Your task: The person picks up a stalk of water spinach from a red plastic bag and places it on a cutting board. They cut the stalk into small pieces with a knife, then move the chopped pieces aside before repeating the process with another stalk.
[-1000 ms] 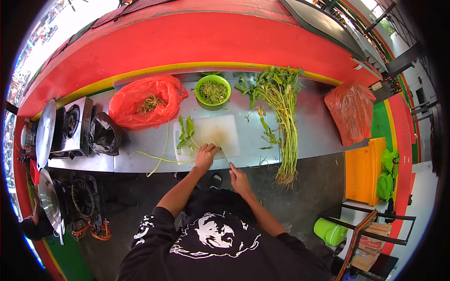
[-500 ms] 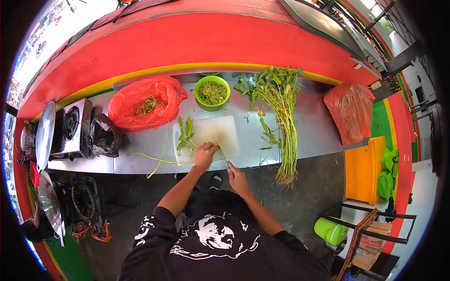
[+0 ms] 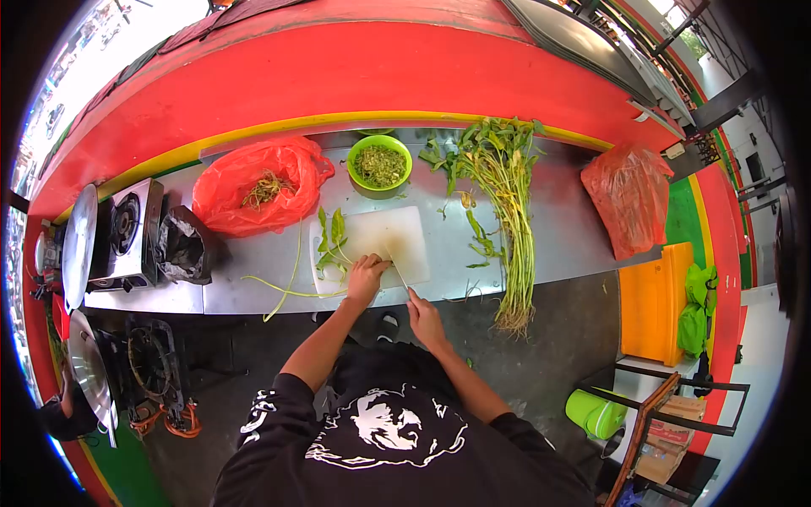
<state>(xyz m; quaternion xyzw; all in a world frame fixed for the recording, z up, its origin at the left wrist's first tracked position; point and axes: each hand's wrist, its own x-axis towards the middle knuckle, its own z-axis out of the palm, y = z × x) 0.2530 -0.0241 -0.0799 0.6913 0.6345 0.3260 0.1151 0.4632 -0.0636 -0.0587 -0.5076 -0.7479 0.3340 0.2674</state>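
My left hand [image 3: 366,277] is closed on green stems at the front of the white cutting board [image 3: 401,226]; their leaves [image 3: 337,228] lie on the board's left part. In my right hand [image 3: 425,318] is a knife [image 3: 399,268], its blade slanting over the board beside my left fingertips. Behind the board stands a green bowl [image 3: 380,189] of chopped greens [image 3: 379,166]. A large bunch of leafy stems [image 3: 515,228] with roots lies to the right, its root end over the table's front edge. Long thin stems [image 3: 296,291] trail left of the board.
An open red plastic bag [image 3: 228,198] with roots in it, a black bag [image 3: 182,245] and a stove [image 3: 127,224] are on the left. Another red bag [image 3: 629,203] lies at the table's right end, near an orange container [image 3: 657,304]. A person's arm [image 3: 66,389] shows far left.
The knife blade's angle has changed slightly beside my left fingertips. Both hands have otherwise stayed nearly in place, and the whole view has shifted a little.
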